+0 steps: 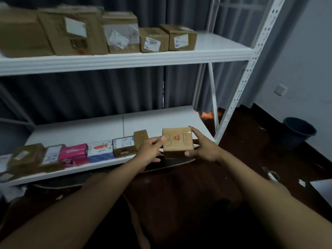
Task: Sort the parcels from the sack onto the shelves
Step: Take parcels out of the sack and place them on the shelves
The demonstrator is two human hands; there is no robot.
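A small brown parcel (177,140) sits between the person's two hands, held in the air just in front of the near edge of the lower shelf (107,126), toward its right end. Its top face is turned up to the camera and carries a handwritten mark, a red round stamp and a strip of red print. The left hand (149,150) grips the parcel's left side, thumb on top by the handwriting and fingers curled underneath. The right hand (203,148) grips the right side, fingers wrapped over the far right corner and thumb pressed at the near edge. Both forearms reach in from the bottom of the view.

Just left of the left hand, a row of parcels lines the front of the lower shelf: a small brown box (141,138) nearest the hand, then a labelled carton (124,146), a white and blue box (100,150), a pink box (74,154), and more brown ones farther left, blurred.

The upper shelf (125,59) carries a row of larger cardboard boxes (71,31) with white labels, shrinking in size toward the right. The rack's white perforated post (251,69) stands at the right. Behind the rack hangs a dark curtain (89,92). On the dark floor at far right stands a dark bucket (298,132).
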